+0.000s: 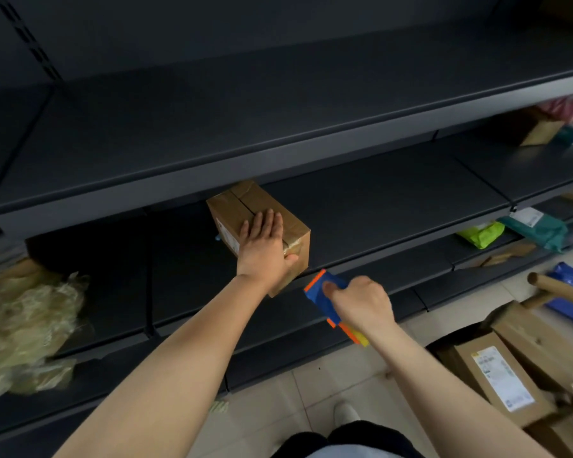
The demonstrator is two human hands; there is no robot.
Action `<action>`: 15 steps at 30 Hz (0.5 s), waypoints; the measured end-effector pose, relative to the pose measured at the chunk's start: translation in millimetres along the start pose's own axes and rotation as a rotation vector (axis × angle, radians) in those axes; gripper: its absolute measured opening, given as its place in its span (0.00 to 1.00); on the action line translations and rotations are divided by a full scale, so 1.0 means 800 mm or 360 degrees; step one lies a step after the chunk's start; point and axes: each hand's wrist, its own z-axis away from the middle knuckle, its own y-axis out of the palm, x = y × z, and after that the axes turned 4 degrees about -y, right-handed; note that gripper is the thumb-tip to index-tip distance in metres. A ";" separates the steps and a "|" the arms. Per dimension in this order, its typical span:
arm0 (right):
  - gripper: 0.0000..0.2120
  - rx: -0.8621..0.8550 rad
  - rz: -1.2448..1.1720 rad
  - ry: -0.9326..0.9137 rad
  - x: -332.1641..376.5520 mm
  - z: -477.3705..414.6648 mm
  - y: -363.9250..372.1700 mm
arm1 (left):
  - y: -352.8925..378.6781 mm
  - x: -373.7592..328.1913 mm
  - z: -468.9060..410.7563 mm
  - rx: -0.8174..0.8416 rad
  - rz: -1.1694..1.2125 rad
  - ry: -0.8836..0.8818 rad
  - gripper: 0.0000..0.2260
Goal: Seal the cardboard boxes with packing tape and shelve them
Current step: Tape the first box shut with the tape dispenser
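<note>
A taped brown cardboard box [245, 206] sits on the dark middle shelf [394, 200], its near corner reaching the shelf's front edge. My left hand [265, 246] lies on top of the box with fingers straight and the thumb down its front right face. My right hand [361, 302] grips a blue and orange tape dispenser [321, 289] just below and right of the box, in front of the lower shelf.
Crumpled clear plastic wrap [24, 328] lies on the lower shelf at left. Green parcels [483, 233] and teal parcels [536, 226] sit on a shelf at right. Several labelled cardboard boxes [497, 371] and a cardboard tube [559, 287] lie on the tiled floor at right.
</note>
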 end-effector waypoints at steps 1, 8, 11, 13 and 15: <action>0.21 0.0013 -0.0090 0.0018 -0.004 -0.002 -0.005 | -0.001 -0.001 0.002 0.0016 0.0008 0.0006 0.40; 0.20 0.0023 -0.0598 -0.0004 -0.023 -0.010 -0.039 | 0.000 -0.003 0.007 -0.0044 0.0033 -0.0009 0.41; 0.21 0.0047 -0.0961 -0.0028 -0.042 -0.009 -0.049 | -0.003 -0.004 0.009 -0.0028 0.0055 -0.0012 0.40; 0.17 0.0078 -0.1098 -0.0070 -0.052 -0.010 -0.053 | -0.015 -0.003 0.004 0.0140 0.0219 -0.0026 0.42; 0.11 0.0143 -0.1231 -0.0144 -0.060 -0.009 -0.054 | -0.038 0.007 -0.003 0.0474 0.0692 -0.0088 0.40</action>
